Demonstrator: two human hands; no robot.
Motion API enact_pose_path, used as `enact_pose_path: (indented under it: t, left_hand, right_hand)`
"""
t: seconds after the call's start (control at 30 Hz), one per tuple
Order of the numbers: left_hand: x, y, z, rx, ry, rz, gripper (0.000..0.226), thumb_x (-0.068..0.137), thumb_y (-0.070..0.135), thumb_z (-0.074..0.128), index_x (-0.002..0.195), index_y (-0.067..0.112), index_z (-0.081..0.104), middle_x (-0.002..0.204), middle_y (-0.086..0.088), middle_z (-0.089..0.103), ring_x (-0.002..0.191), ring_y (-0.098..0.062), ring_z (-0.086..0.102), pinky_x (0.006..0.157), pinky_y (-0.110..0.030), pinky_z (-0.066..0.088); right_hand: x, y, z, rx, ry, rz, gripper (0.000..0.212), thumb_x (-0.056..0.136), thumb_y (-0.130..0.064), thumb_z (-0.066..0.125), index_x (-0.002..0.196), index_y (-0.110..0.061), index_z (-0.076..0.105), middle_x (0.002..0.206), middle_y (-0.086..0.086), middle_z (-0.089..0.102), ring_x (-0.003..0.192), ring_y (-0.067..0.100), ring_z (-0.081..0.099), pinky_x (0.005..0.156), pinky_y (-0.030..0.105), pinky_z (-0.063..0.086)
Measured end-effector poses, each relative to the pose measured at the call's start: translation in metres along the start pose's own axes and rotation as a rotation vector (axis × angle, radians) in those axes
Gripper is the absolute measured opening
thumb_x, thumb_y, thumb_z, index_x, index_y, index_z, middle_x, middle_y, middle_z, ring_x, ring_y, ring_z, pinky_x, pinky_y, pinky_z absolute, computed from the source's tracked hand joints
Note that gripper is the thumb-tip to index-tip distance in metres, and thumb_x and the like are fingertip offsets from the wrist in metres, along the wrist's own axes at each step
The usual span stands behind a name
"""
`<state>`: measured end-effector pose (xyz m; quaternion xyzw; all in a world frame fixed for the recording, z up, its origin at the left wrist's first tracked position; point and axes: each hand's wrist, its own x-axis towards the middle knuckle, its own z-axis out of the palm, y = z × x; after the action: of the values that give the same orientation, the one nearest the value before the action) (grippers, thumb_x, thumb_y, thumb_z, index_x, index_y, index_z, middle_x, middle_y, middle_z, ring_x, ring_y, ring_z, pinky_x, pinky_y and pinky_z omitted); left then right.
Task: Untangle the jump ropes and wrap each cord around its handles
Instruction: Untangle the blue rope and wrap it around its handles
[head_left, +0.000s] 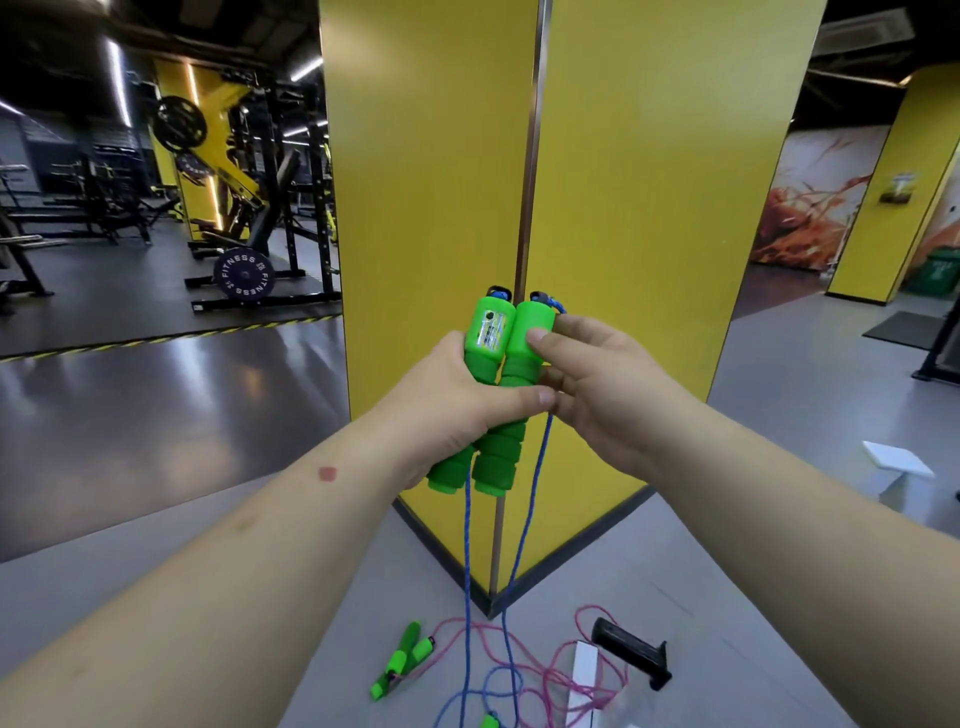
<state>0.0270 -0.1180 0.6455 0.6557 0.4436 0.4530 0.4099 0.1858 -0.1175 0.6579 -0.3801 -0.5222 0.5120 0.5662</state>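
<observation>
Left hand (457, 405): wrapped round the pair of green handles (493, 395) at mid-length, thumb lying across the front, gripping both together.
Right hand (597, 384): thumb pressed flat on the upper part of the right-hand handle, fingers curled behind it, so it pinches that handle.
Green handles: held upright and side by side, touching, in front of the corner of a yellow pillar (623, 208); the left one carries a small label panel (a counter window, possibly; the print is too blurred to read).
Blue cord (467, 545): leaves the tops of both handles, two strands hanging straight down below the hands to the floor, where they loop among the pink cord.
Pink cord (561, 675): lying loose on the grey floor (311, 597) in tangled loops, crossing the blue strands.
Second green handles (402, 660): on the floor left of the hanging strands, two lying crossed, the pink cord running from them.
Another green piece (490, 721): at the bottom edge, mostly cut off.
Black grip (631, 652): on the floor to the right, beside a white strip (584, 670).
Background: weight racks and a plate (244, 274) marked FITNESS, far left.
</observation>
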Motion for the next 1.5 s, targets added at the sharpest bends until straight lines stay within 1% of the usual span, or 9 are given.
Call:
enact_pose_path:
  t: [0.1,0.2,0.67,0.8,0.9,1.0,1.13,1.33,1.5]
  left_hand:
    - [-0.001,-0.001,0.003,-0.037,-0.022,0.033,0.043,0.074,0.024,0.092,0.107,0.026,0.065,0.090,0.003,0.078,0.083,-0.016,0.074,0.080,-0.046,0.062]
    - [-0.003,-0.001,0.006,-0.084,-0.027,0.021,0.052,0.069,0.027,0.093,0.112,0.024,0.064,0.095,-0.001,0.078,0.088,-0.025,0.076,0.082,-0.053,0.063]
    - [-0.011,0.011,0.004,-0.087,-0.084,0.081,0.027,0.079,0.012,0.085,0.102,0.016,0.070,0.079,-0.006,0.071,0.068,-0.020,0.066,0.068,-0.040,0.056]
    - [-0.014,0.018,-0.001,0.175,-0.062,0.099,0.043,0.069,0.024,0.089,0.101,0.021,0.060,0.078,-0.004,0.070,0.068,-0.019,0.071,0.068,-0.041,0.061]
    - [-0.017,0.028,-0.004,0.399,-0.156,0.124,0.044,0.066,0.030,0.089,0.097,0.028,0.059,0.081,0.003,0.073,0.071,-0.015,0.073,0.068,-0.037,0.061]
    - [-0.020,0.035,-0.007,0.578,-0.214,0.173,0.043,0.065,0.031,0.090,0.092,0.031,0.057,0.077,0.007,0.070,0.065,-0.008,0.069,0.059,-0.029,0.058]
    - [-0.024,0.041,-0.012,0.701,-0.225,0.149,0.048,0.064,0.039,0.090,0.094,0.034,0.053,0.079,0.009,0.068,0.067,-0.006,0.069,0.060,-0.028,0.058]
    - [-0.034,0.026,0.006,1.272,0.213,0.505,0.085,0.067,0.059,0.076,0.136,0.033,0.033,0.110,0.004,0.054,0.093,-0.025,0.059,0.065,-0.035,0.043]
    - [-0.035,0.010,0.014,1.487,0.381,0.670,0.072,0.081,0.027,0.064,0.147,0.025,0.035,0.113,-0.006,0.059,0.087,-0.030,0.055,0.064,-0.037,0.028]
  right_hand:
    - [-0.005,0.001,-0.001,0.052,-0.010,0.024,0.006,0.099,-0.012,0.061,0.103,-0.016,0.059,0.118,0.018,0.072,0.112,0.034,0.069,0.097,0.048,0.053]
    - [-0.007,-0.001,-0.004,0.055,-0.009,0.001,0.007,0.098,-0.011,0.061,0.102,-0.016,0.057,0.110,0.012,0.073,0.095,0.025,0.072,0.076,0.033,0.060]
    - [-0.024,-0.007,-0.001,-0.165,-0.005,-0.110,0.019,0.097,-0.022,0.064,0.114,-0.017,0.059,0.092,-0.008,0.077,0.083,0.009,0.072,0.073,0.030,0.058]
    - [-0.018,-0.012,-0.006,-0.536,0.270,-0.286,0.040,0.088,-0.054,0.068,0.111,-0.026,0.053,0.103,-0.008,0.060,0.094,0.011,0.058,0.077,0.028,0.046]
    - [-0.016,-0.024,0.000,-0.605,0.144,-0.320,0.043,0.088,-0.064,0.059,0.123,-0.040,0.051,0.110,-0.007,0.061,0.099,0.007,0.060,0.078,0.026,0.046]
    - [-0.018,-0.032,0.002,-0.777,-0.015,-0.333,0.040,0.098,-0.060,0.047,0.100,-0.024,0.063,0.087,0.001,0.063,0.071,0.005,0.055,0.065,0.025,0.044]
    - [-0.022,-0.025,0.002,-0.808,0.011,-0.432,0.045,0.103,-0.042,0.048,0.071,-0.010,0.046,0.061,-0.006,0.038,0.053,0.007,0.036,0.047,0.020,0.029]
    - [-0.017,-0.014,-0.004,-0.587,0.298,-0.381,0.042,0.101,-0.036,0.048,0.068,-0.009,0.043,0.061,-0.005,0.037,0.057,0.012,0.035,0.054,0.029,0.030]
    - [-0.024,-0.012,-0.001,-0.408,0.332,-0.126,0.040,0.099,-0.049,0.048,0.067,-0.025,0.052,0.064,-0.005,0.048,0.063,0.021,0.045,0.059,0.033,0.035]
